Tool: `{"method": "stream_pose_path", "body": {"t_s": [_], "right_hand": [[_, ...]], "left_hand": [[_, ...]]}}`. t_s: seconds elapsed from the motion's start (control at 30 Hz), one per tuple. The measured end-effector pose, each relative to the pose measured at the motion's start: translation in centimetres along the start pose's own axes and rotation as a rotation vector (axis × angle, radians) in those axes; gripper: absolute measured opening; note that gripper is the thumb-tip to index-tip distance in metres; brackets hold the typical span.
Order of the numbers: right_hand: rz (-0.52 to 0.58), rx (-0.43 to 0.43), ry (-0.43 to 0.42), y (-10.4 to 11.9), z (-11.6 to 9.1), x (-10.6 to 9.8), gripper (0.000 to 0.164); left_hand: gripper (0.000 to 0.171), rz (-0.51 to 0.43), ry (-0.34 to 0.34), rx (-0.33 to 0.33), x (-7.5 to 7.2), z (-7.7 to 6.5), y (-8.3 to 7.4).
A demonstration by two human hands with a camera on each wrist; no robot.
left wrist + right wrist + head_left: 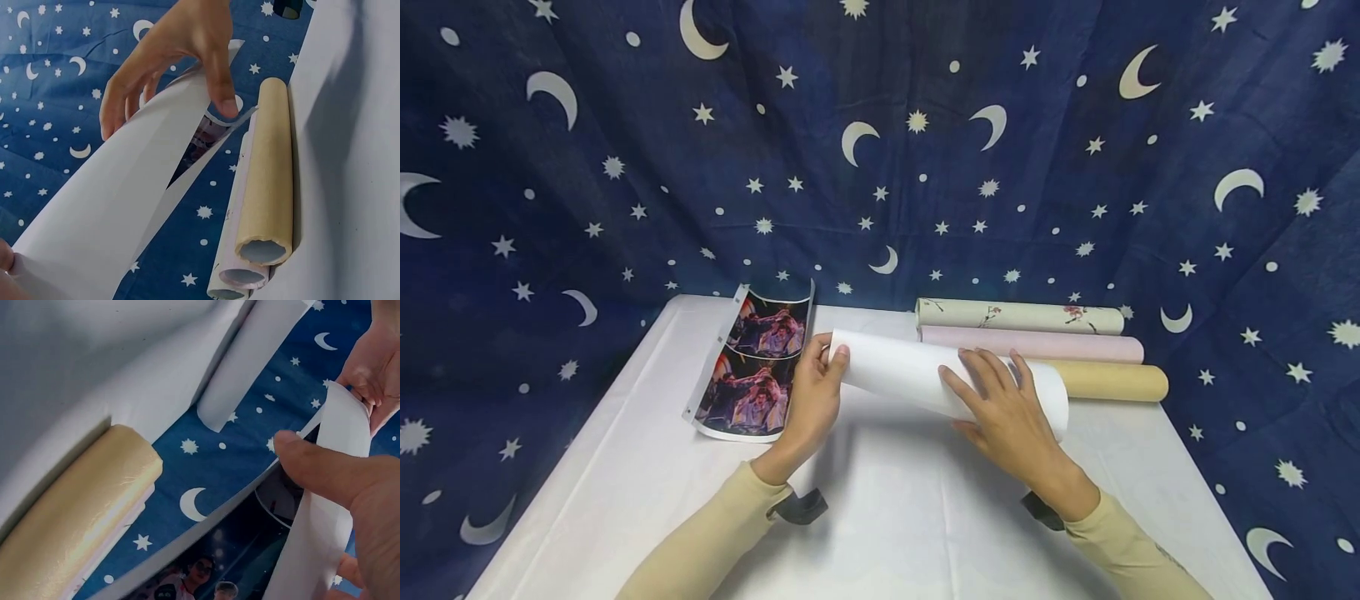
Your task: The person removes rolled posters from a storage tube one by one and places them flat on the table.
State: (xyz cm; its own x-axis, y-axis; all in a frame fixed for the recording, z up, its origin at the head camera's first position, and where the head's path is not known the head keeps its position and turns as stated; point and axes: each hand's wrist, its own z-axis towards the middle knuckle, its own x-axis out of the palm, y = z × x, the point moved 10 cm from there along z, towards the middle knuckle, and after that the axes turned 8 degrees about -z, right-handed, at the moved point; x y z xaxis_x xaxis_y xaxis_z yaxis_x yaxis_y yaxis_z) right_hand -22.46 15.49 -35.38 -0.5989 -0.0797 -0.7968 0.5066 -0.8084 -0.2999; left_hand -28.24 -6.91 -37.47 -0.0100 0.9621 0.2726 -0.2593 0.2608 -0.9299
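- Blue backdrop (880,200) with moons and stars, behind and around the table.
- White-covered table (887,525) in front of it.
- Curled white sheet (895,364): lifted off the table, mid-table, near side of the rolls; dark photo print on its inner face, long edge gaping.
- Three rolls lying side by side, back right: yellow roll (1112,381) nearest the person, pink roll (1090,345) in the middle, floral cream roll (1030,317) at the back.
- Printed sheet (752,400): back left on the table, two photos facing up, sides curling up.
- Right hand (1007,412): curved around the curled sheet near its right end, fingers outside, thumb over the open edge.
- Left hand (816,396): pinching the left end, thumb in front, fingers behind.
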Motion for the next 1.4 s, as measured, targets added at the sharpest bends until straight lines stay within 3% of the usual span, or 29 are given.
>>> {"method": "stream_pose_path", "body": {"t_s": [0.33,0.63,0.77,0.9,1.03,1.1,1.23,1.4], "right_hand": [[0.049,-0.005,-0.060,-0.3,-0.4,-0.2,0.081],[0.173,0.062,-0.073,-1.5,-1.0,0.3,0.078],[0.258,0.128,-0.074,-2.3,-1.2,0.6,0.074],[0.315,0.185,-0.061,-3.0,-1.4,0.9,0.068],[0.364,0.242,-0.057,-3.6,-1.5,1.3,0.067],[0.394,0.271,-0.057,-3.8,-1.5,1.5,0.068],[0.480,0.324,-0.060,-3.9,-1.6,1.9,0.069],[0.588,0.392,-0.047,-3.9,-1.6,2.4,0.069]], "left_hand": [[0.023,0.014,0.018,-0.015,0.5,-0.1,0.0],[0.033,0.062,0.019,-0.011,0.3,0.0,0.1],[0.034,0.005,0.056,0.024,0.5,0.0,-0.2],[0.034,0.068,0.060,0.112,0.6,-0.2,-1.0],[0.064,0.116,0.029,0.151,0.4,-0.5,-1.3],[0.077,0.069,0.025,0.120,0.5,-0.5,-0.9],[0.090,-0.047,0.030,-0.012,1.1,-0.9,0.9],[0.097,-0.111,0.097,-0.172,2.6,-2.1,3.9]]}}
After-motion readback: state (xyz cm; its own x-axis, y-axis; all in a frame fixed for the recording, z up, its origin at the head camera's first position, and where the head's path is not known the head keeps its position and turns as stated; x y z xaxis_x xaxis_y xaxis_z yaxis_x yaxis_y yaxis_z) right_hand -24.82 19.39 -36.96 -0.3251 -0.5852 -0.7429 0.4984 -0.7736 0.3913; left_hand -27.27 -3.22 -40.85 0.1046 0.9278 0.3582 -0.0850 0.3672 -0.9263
